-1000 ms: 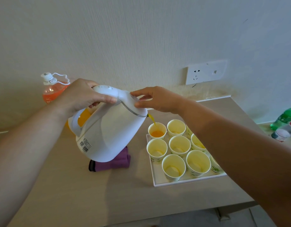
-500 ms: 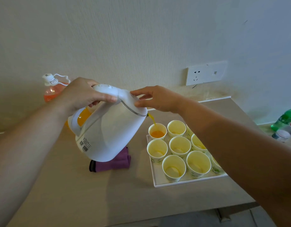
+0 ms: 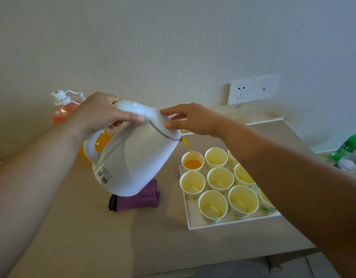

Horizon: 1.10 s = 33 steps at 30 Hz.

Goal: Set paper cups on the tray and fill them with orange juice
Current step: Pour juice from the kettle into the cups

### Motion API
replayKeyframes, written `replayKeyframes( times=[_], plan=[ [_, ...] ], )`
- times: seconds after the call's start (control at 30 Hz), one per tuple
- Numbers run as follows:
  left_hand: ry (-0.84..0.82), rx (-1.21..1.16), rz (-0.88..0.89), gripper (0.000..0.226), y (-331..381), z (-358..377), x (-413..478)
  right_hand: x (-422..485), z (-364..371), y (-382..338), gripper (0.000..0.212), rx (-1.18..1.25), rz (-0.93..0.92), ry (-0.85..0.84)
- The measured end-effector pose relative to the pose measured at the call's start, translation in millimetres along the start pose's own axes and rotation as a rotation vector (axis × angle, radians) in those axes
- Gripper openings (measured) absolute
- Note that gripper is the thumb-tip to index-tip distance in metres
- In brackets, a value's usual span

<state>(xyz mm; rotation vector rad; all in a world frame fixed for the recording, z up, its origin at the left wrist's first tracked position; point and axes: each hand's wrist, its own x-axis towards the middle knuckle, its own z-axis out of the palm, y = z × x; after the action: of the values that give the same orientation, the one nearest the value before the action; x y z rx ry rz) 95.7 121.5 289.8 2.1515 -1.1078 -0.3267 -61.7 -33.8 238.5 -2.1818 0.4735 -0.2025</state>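
A white kettle [image 3: 133,159] hangs tilted to the right above the table. My left hand [image 3: 100,115] grips its handle. My right hand [image 3: 193,119] rests its fingertips on the lid. A thin stream of orange juice [image 3: 186,145] runs from the spout into the back-left paper cup [image 3: 192,161], which holds juice. Several more paper cups stand on the white tray [image 3: 188,221], among them an unfilled one [image 3: 213,205] at the front. My right forearm hides part of the tray's right side.
A folded purple cloth [image 3: 137,201] lies under the kettle. A bottle of pink drink [image 3: 62,109] stands at the back left by the wall. A green bottle [image 3: 349,145] and other containers sit at the far right. A wall socket [image 3: 253,90] is above the table.
The juice level in the back-left cup has risen slightly as the stream keeps running. Both hands and the kettle hold nearly the same pose.
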Motion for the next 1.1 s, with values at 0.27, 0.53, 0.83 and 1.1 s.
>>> replayKeyframes(
  times=[0.27, 0.53, 0.83, 1.1],
  plan=[
    [-0.009, 0.000, -0.007, 0.037, -3, -1, 5, 0, -3, -3, 0.046, -0.021, 0.000, -0.004],
    [-0.002, 0.023, -0.013, 0.035, -3, -2, 6, -1, -4, -2, 0.046, -0.005, 0.004, -0.011],
    [-0.004, 0.035, -0.012, 0.032, 3, -1, 4, -1, -5, 0, 0.046, 0.018, -0.001, -0.006],
    [-0.010, 0.032, -0.011, 0.030, 5, -2, 4, 0, -7, 1, 0.045, 0.011, -0.003, -0.009]
  ],
)
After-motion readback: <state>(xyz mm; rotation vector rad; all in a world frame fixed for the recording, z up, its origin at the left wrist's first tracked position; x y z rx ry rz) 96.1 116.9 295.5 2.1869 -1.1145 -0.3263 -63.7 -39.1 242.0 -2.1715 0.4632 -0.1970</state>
